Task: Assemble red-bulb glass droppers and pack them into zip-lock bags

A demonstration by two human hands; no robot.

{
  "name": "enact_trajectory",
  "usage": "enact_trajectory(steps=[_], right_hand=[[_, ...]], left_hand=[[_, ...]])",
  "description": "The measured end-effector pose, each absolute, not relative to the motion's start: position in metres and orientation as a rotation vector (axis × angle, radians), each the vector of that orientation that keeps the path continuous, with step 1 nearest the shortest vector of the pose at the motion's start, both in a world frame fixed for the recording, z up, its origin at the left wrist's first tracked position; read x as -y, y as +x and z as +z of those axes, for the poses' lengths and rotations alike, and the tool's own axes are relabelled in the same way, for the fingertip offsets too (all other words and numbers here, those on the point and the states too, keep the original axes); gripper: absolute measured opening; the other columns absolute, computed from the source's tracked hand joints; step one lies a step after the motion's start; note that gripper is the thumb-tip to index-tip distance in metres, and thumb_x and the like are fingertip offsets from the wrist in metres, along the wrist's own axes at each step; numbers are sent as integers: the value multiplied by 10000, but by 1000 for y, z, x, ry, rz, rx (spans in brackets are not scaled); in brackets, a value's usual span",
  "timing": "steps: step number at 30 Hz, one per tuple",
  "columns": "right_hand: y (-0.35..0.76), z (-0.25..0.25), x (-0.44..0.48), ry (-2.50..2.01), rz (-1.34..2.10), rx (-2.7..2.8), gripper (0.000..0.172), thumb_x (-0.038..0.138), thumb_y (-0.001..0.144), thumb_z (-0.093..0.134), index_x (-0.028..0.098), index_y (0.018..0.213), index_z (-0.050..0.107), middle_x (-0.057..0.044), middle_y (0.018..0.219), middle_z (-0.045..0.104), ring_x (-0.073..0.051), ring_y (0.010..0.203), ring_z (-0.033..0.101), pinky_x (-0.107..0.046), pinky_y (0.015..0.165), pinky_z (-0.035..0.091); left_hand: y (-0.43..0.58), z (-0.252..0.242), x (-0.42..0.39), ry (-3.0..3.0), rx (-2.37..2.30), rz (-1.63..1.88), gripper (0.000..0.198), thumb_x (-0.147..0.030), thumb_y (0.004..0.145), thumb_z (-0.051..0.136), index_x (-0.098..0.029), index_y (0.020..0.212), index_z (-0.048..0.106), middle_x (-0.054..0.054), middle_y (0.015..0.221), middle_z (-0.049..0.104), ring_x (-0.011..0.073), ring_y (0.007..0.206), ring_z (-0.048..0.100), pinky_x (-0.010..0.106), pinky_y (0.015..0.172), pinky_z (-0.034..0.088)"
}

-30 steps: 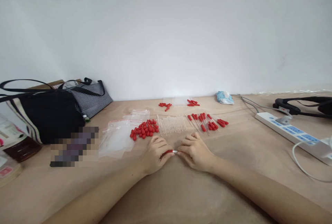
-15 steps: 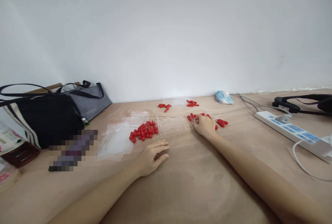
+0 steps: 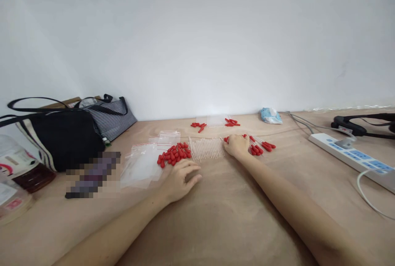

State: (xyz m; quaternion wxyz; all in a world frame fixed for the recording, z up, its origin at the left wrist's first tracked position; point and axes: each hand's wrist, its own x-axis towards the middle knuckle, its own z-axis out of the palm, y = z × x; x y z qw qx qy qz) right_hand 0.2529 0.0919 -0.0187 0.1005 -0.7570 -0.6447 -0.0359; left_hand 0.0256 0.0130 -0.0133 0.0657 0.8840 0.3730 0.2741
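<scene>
My left hand [image 3: 182,179] rests on the table with its fingers apart and nothing in it, just in front of a pile of red rubber bulbs [image 3: 175,153]. To the right of that pile lies a row of thin clear tubes [image 3: 207,149], side by side. My right hand [image 3: 237,146] is at the right end of this row, knuckles up and fingers curled down; what they hold is hidden. Red-bulbed droppers [image 3: 256,149] fan out beside and partly behind it, and more of them [image 3: 269,146] lie further right.
Clear zip bags [image 3: 140,163] lie left of the bulbs. Near the wall are more red bulbs [image 3: 198,126] and droppers [image 3: 232,122]. A blue tissue pack [image 3: 271,116], a power strip [image 3: 352,155], a black bag [image 3: 68,138] and bottles [image 3: 23,167] stand around.
My right hand has shifted left towards the row of tubes, uncovering droppers on its right. My left hand has moved slightly forward, closer to the red bulbs. The view has shifted a little.
</scene>
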Motion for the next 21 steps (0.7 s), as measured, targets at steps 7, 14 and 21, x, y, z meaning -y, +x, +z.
enact_trajectory(steps=[7, 14, 21], right_hand=[[243, -16, -90, -2206, -187, 1994, 273, 134, 791, 391, 91, 834, 657, -197, 910, 633, -284, 880, 545, -433, 809, 226], [238, -16, -88, -2223, -243, 2032, 311, 57, 800, 351, 60, 912, 641, -216, 953, 620, -291, 907, 537, -428, 808, 245], [236, -15, -85, -2214, -251, 2058, 319, 38, 777, 361, 68, 923, 644, -209, 964, 618, -295, 929, 528, -428, 799, 252]], left_hand=[[14, 20, -83, 2473, -2069, 609, 223, -381, 735, 545, -192, 696, 657, 66, 824, 615, 231, 854, 549, 342, 755, 423], [29, 18, -116, 2405, -2168, 416, 335, -514, 547, 657, -183, 508, 622, 94, 692, 637, 297, 846, 564, 369, 710, 425], [35, 25, -108, 2426, -2193, 486, 227, -329, 649, 609, -156, 502, 605, 133, 681, 612, 342, 850, 546, 435, 713, 410]])
